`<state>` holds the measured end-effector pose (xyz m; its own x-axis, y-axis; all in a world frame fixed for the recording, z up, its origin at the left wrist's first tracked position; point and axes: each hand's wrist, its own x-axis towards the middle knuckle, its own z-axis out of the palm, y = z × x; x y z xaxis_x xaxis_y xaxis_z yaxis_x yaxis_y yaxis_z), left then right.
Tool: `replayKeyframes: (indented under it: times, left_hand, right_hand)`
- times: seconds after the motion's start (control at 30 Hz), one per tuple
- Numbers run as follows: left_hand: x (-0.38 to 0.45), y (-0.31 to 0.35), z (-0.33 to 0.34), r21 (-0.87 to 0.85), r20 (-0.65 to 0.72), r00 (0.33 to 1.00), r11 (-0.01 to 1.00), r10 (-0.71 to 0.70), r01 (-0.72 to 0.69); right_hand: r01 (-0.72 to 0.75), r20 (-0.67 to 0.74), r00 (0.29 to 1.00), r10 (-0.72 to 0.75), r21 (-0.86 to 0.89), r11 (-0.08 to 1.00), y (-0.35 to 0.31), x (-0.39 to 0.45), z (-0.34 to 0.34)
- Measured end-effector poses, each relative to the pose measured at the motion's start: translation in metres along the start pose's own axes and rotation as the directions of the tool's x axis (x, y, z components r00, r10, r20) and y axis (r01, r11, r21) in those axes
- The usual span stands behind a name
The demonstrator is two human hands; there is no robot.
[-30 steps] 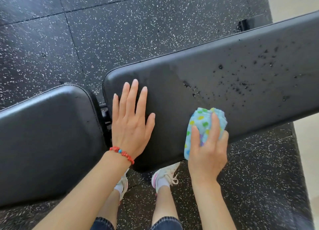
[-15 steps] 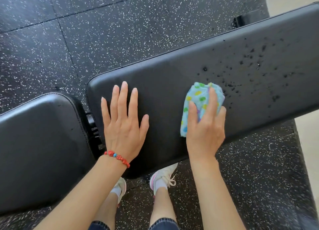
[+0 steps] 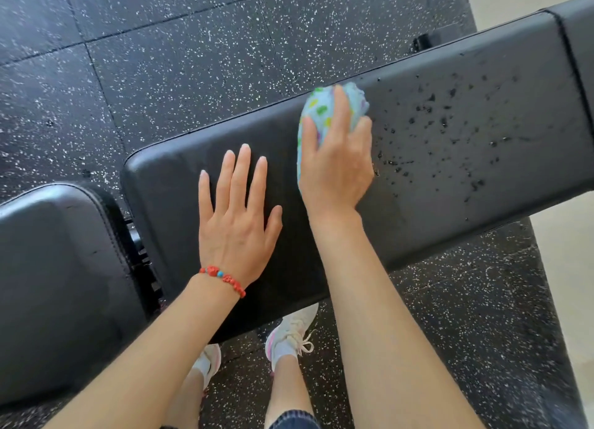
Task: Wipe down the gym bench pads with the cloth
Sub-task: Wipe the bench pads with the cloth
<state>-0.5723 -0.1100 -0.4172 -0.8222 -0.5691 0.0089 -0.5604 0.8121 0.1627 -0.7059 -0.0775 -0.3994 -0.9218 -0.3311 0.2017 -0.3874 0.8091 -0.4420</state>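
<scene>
I see the cloth (image 3: 324, 113) bunched under the right hand (image 3: 337, 168), its curled fingers (image 3: 340, 107) gripping it on the long pad (image 3: 450, 177). The left hand (image 3: 238, 222) lies flat, fingers straight, holding nothing.

Gym: padded black bench (image 3: 450, 158), speckled rubber floor tiles (image 3: 180, 68).

Smooth leather-like pad (image 3: 450, 177), soft fabric cloth (image 3: 321, 110).
</scene>
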Motion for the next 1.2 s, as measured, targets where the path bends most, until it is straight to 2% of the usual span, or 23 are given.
replayKeyframes:
  times: [0.13,0.2,0.3,0.37,0.47,0.57,0.67,0.77,0.83,0.9,0.97,1.07,1.13,1.2]
  left_hand:
    - [-0.001,0.000,-0.001,0.011,0.013,1.000,1.000,0.000,-0.001]
    - [0.000,0.000,-0.002,0.009,0.012,1.000,1.000,-0.005,0.005]
    - [0.000,0.002,-0.002,0.018,0.005,1.000,1.000,-0.018,0.018]
    - [0.000,0.004,-0.002,0.024,0.001,1.000,0.999,-0.023,0.023]
    - [0.000,0.005,-0.001,0.022,-0.011,0.999,0.999,-0.031,0.031]
    - [0.000,0.007,-0.002,0.025,-0.017,0.999,0.999,-0.041,0.041]
    - [0.000,0.007,0.000,0.036,-0.027,0.999,0.999,-0.031,0.032]
    - [0.000,0.009,0.000,0.027,-0.048,0.998,0.998,-0.051,0.053]
    - [0.004,0.016,-0.001,0.006,-0.078,0.993,0.996,-0.091,0.092]
    - [0.012,0.028,-0.001,-0.010,-0.102,0.990,0.995,-0.098,0.097]
    - [0.024,0.043,-0.001,-0.027,-0.110,0.991,0.997,-0.071,0.068]
    - [0.044,0.057,0.003,-0.024,-0.090,0.995,0.999,-0.041,0.039]
    - [0.050,0.061,0.007,-0.015,-0.066,0.997,0.999,-0.037,0.037]
    - [0.051,0.061,0.011,0.003,-0.047,0.998,0.999,-0.040,0.040]
  right_hand:
    - [0.032,0.016,0.999,-0.032,-0.018,0.999,0.018,-0.004,-0.004]
    - [-0.075,0.050,0.996,0.076,-0.034,0.997,0.046,-0.009,-0.023]
    - [-0.294,0.084,0.951,0.296,-0.042,0.955,0.090,-0.009,-0.056]
    - [-0.312,0.087,0.945,0.315,-0.046,0.949,0.103,-0.009,-0.064]
    - [-0.219,0.108,0.969,0.223,-0.044,0.975,0.091,-0.009,-0.056]
    - [0.020,0.158,0.987,-0.020,-0.001,1.000,0.074,-0.011,-0.045]
    - [0.211,0.180,0.960,-0.214,0.036,0.977,0.069,-0.001,-0.037]
    - [0.393,0.178,0.903,-0.390,0.020,0.919,0.084,0.014,-0.037]
    - [0.392,0.181,0.906,-0.382,-0.024,0.920,0.099,0.038,-0.041]
    - [0.258,0.177,0.954,-0.243,-0.067,0.964,0.111,0.070,-0.045]
    - [0.126,0.232,0.967,-0.106,-0.069,0.990,0.119,0.097,-0.048]
    - [0.025,0.216,0.976,-0.005,-0.086,0.996,0.114,0.104,-0.046]
    - [0.048,0.201,0.979,-0.032,-0.073,0.996,0.097,0.094,-0.038]
    - [0.193,0.200,0.963,-0.179,-0.057,0.980,0.071,0.079,-0.023]
